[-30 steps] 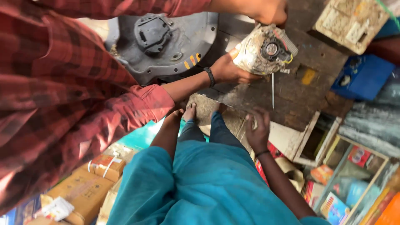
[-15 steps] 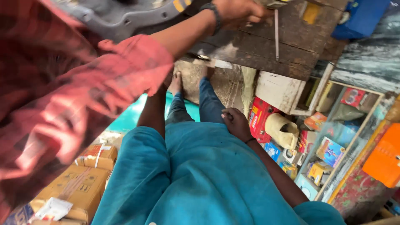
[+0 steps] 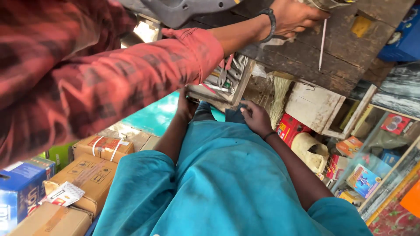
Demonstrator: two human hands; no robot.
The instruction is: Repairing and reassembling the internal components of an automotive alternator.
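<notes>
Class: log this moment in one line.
left hand: at tool drawer | right hand: on knee, empty | co-worker's hand: on workbench

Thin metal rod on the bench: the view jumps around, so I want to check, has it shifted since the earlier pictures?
No. The rod lies as before on the wooden bench, just left of the yellow patch; only the camera moved.

Workbench – rough worn wood; boxes – matt cardboard
</notes>
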